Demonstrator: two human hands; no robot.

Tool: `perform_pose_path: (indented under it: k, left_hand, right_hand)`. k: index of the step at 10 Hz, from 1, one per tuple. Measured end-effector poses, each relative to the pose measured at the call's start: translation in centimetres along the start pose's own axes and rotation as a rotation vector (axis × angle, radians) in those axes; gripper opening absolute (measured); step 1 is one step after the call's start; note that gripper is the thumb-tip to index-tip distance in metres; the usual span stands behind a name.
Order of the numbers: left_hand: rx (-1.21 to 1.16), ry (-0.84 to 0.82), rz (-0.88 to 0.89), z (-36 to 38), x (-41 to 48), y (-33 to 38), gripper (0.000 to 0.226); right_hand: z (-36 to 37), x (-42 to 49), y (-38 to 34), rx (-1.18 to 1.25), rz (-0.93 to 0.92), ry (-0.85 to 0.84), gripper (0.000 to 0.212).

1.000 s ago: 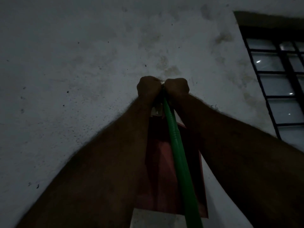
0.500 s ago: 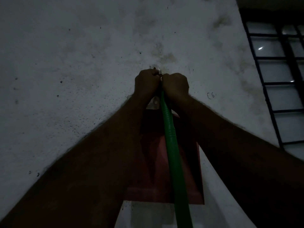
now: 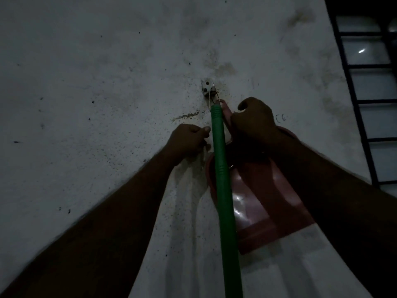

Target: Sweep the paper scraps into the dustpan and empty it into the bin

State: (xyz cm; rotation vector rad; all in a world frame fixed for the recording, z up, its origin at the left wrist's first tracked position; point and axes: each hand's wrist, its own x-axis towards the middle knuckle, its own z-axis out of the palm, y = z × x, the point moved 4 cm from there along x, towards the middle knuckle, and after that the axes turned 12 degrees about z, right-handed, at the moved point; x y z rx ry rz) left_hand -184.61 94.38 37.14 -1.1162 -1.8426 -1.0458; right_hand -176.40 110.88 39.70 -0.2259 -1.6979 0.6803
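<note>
A green broom handle (image 3: 223, 190) hangs down a stained white wall from a small metal hook (image 3: 208, 89) by a thin loop. Behind it a red dustpan (image 3: 262, 203) lies flat against the wall, its handle pointing up toward the hook. My right hand (image 3: 253, 121) is closed around the dustpan's handle just right of the broom's top. My left hand (image 3: 189, 140) is a loose fist just left of the green handle, fingers curled, with nothing visible in it. No paper scraps or bin are in view.
A dark-framed window (image 3: 369, 87) with horizontal bars fills the right edge. The white wall (image 3: 107, 82) is speckled and stained. The scene is dim.
Both hands have dropped away from the hook, which now shows. The left hand has moved left off the broom's top. The right hand has slid onto the dustpan's handle.
</note>
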Motion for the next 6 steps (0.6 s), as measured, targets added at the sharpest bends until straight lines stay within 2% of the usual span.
perform_pose_path:
  k: [1, 2, 3, 4, 5, 6]
  left_hand:
    - [-0.166, 0.072, -0.046, 0.9, -0.1, 1.3, 0.029]
    - [-0.138, 0.069, -0.045, 1.9, -0.2, 2.3, 0.030]
    - [0.029, 0.098, -0.024, 1.8, -0.6, 2.6, 0.033]
    - [0.313, 0.056, 0.020, 1.1, -1.5, 3.5, 0.026]
    - [0.497, 0.037, 0.052, 0.2, -2.7, 4.5, 0.028]
    - [0.564, -0.052, 0.054, 0.2, -3.9, 6.0, 0.031]
  right_hand:
    - [0.4, 0.1, -0.5, -0.134, -0.084, -0.119, 0.069]
    - [0.5, -0.1, -0.3, -0.182, -0.146, -0.187, 0.055]
    - [0.4, -0.6, 0.2, -0.200, -0.147, -0.267, 0.049]
    - [0.4, -1.4, 0.7, -0.219, -0.151, -0.365, 0.040]
    - [0.6, -3.0, 1.5, -0.207, -0.205, -0.393, 0.032]
    - [-0.6, -4.7, 1.9, -0.164, -0.231, -0.403, 0.033]
